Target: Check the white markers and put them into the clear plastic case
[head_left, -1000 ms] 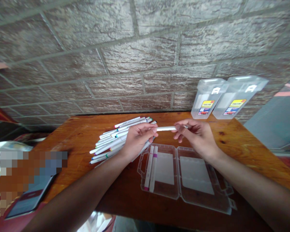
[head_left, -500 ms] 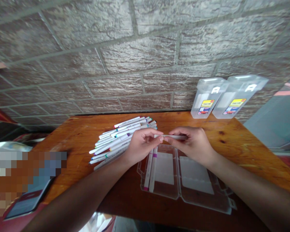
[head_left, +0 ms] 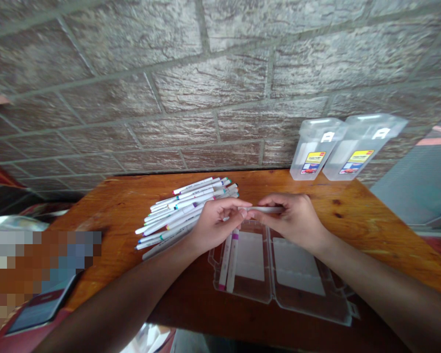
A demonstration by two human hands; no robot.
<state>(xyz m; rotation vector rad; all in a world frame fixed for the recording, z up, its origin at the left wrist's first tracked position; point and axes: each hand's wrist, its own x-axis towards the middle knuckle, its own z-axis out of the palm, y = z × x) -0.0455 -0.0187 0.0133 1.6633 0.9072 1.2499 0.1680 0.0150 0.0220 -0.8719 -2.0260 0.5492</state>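
Note:
Both of my hands hold one white marker (head_left: 265, 209) level above the open clear plastic case (head_left: 279, 289). My left hand (head_left: 213, 224) pinches its left end and my right hand (head_left: 296, 219) wraps round its right part. Two white markers with purple bands (head_left: 229, 262) lie side by side in the case's left half. A pile of several white markers (head_left: 176, 208) with coloured caps lies on the wooden table (head_left: 132, 206) just left of my left hand.
Two closed clear plastic cases (head_left: 332, 147) with yellow labels lean against the brick wall at the table's back right. A phone (head_left: 40, 306) lies at the table's front left, beside a blurred patch. The table's edge runs close along the bottom.
Both hands have come down and closer together with the marker, from above the table's back part to just over the case's far edge.

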